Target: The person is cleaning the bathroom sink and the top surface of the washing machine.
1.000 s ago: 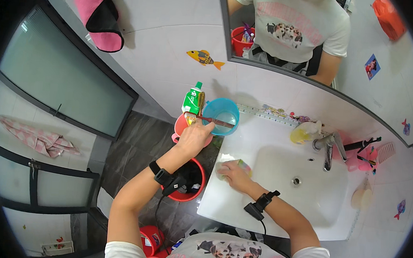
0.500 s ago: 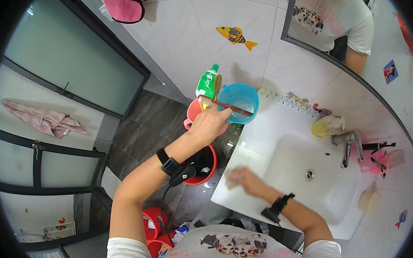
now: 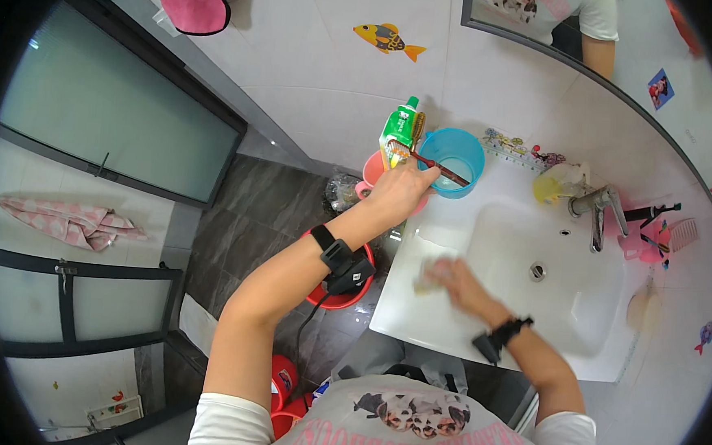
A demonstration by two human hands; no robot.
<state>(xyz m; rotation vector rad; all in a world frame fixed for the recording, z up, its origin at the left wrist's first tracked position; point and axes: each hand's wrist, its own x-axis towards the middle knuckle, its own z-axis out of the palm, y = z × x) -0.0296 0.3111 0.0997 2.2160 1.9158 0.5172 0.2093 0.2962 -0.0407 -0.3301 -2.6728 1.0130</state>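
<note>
My left hand (image 3: 407, 191) is closed around a pink cup (image 3: 372, 171) and a blue cup (image 3: 476, 158), held together by the sink's back left corner. A green-and-white tube (image 3: 398, 127) and a gold-brown brush (image 3: 418, 128) stick up between them. Across the blue cup's mouth lies a brown comb-like tool (image 3: 450, 173), my fingers at its handle. Blurred by motion, my right hand (image 3: 460, 284) presses a pale yellowish sponge-like pad (image 3: 429, 281) on the white sink's left ledge (image 3: 404, 307). The grip on the cups is partly hidden.
A metal faucet (image 3: 597, 209) stands at the basin's back right, with a yellow pouch-like thing (image 3: 552, 187) beside it. A pink holder (image 3: 644, 244) carries combs and brushes. Below my left forearm is a red bucket (image 3: 339, 301) on the dark tiled floor (image 3: 235, 207).
My left hand has carried the cups to the right, from past the sink's edge to its back left corner. My right hand has slid the pad slightly right along the ledge.
</note>
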